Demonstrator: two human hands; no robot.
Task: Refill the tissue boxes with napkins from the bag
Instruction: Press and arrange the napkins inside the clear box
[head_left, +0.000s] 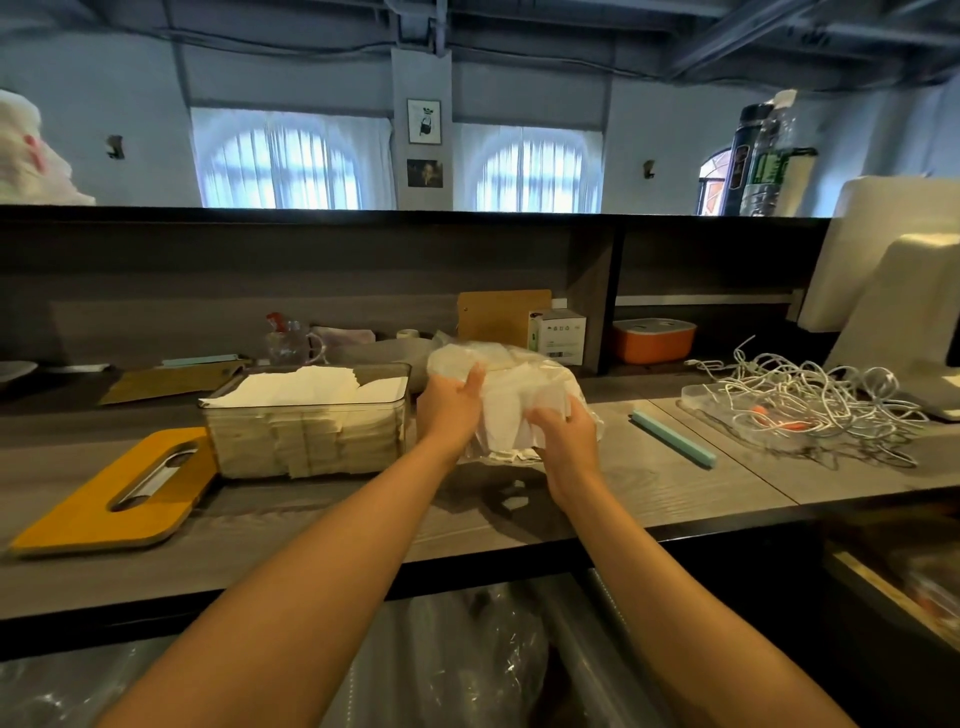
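Left hand (449, 410): we find it laid against the left side of the bag (511, 400), fingers fairly straight and pointing up, steadying rather than gripping. Right hand (563, 434): fingers curled into the front of the same bag, pinching plastic and the napkins (511, 415) behind it. The bag sits on the counter (363, 514) just right of the tissue box (306, 421), close to it or touching; we cannot tell which. We judge the bag light, limp and slippery: thin clear film that will crumple and slide, offering no firm edge. The napkins inside are soft white paper in loose stacks, easily creased or fanned apart, so we would take a whole stack from both flat faces, not by a corner. Tissue box: clear, rigid, open at the top, already packed nearly to the rim with folded napkins; little room appears to remain. Its orange lid (111, 493), with a slot through the middle, lies flat on the counter to the left, near the box. Further right: a pale blue stick (672, 438), then a tangle of white cable (810, 400). At the back, an orange container (653, 340) on the lower shelf.
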